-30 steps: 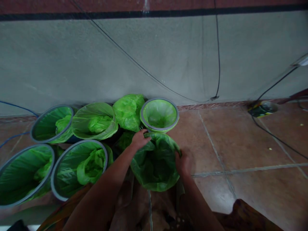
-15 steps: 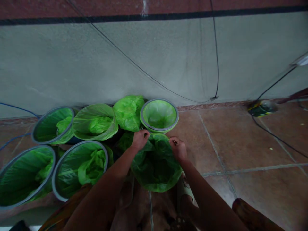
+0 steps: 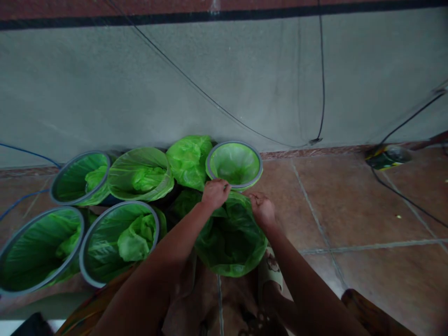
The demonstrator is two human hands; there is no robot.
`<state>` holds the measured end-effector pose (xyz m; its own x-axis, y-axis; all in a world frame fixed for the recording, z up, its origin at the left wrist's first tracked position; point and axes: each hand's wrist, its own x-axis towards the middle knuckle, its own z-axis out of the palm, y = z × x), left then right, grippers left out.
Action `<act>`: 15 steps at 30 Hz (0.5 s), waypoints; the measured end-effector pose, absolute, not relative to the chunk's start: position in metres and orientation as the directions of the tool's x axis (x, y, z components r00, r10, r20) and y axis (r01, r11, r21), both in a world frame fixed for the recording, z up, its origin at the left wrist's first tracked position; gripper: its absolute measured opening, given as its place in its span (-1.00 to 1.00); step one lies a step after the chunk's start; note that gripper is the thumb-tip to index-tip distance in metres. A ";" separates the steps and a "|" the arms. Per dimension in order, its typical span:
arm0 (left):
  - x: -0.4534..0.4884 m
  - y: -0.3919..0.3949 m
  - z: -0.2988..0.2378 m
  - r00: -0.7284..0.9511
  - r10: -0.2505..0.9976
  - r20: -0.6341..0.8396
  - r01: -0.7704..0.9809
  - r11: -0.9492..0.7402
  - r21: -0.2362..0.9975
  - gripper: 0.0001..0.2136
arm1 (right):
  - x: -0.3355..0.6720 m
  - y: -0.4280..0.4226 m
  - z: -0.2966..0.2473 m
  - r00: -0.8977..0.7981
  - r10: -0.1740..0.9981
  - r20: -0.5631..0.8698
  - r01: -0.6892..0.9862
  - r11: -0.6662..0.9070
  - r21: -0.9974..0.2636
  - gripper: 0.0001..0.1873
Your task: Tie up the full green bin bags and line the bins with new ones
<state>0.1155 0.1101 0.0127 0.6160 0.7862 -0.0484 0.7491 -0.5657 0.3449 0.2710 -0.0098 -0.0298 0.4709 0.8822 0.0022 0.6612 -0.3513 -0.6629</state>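
Between my feet, a green plastic bag [image 3: 233,261] hangs with its mouth spread wide, its inside dark. The far edge of the bag's mouth is pinched by my left hand [image 3: 215,193], fingers closed. My right hand [image 3: 263,208] is closed on the same edge a little further right. Just beyond my hands stands a bin with a grey ring [image 3: 261,163] around its top and a light green liner [image 3: 234,163] inside. A puffed green bag [image 3: 189,158] leans beside that bin. Whatever lies under the held bag is hidden.
Several green-lined bins stand at the left, including a grey-rimmed bin [image 3: 82,254] and a bin with its liner folded over [image 3: 115,177]. Black cables [image 3: 322,84] hang along the wall [image 3: 105,84]. A dark, shiny item [image 3: 388,156] lies on the tiled floor [image 3: 353,200] at right.
My left hand has slid right along the bag's edge, closer to my right hand. The gap between my hands is smaller. The whole view has shifted slightly.
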 end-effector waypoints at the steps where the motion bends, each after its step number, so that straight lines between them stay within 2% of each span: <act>1: 0.121 0.109 0.010 0.648 0.759 -0.066 0.728 -0.592 0.345 -0.72 | 0.270 -0.004 -0.030 0.447 0.893 -0.044 0.664 -0.365 -0.652 -0.63; 5: 0.126 0.108 -0.004 0.735 0.670 -0.107 0.663 -0.676 0.321 -0.76 | 0.266 0.006 -0.033 0.295 0.933 -0.208 0.747 -0.361 -0.559 -0.67; 8: 0.117 0.107 -0.013 0.772 0.626 -0.107 0.626 -0.722 0.295 -0.81 | 0.266 0.006 -0.032 0.309 0.915 -0.261 0.791 -0.399 -0.463 -0.65; 12: 0.109 0.100 -0.021 0.727 0.680 -0.095 0.678 -0.690 0.252 -0.82 | 0.267 0.004 -0.027 0.329 0.900 -0.286 0.798 -0.427 -0.425 -0.68; 15: 0.106 0.094 -0.023 0.675 0.733 -0.086 0.729 -0.644 0.233 -0.80 | 0.263 -0.010 -0.025 0.431 0.854 -0.290 0.746 -0.519 -0.417 -0.70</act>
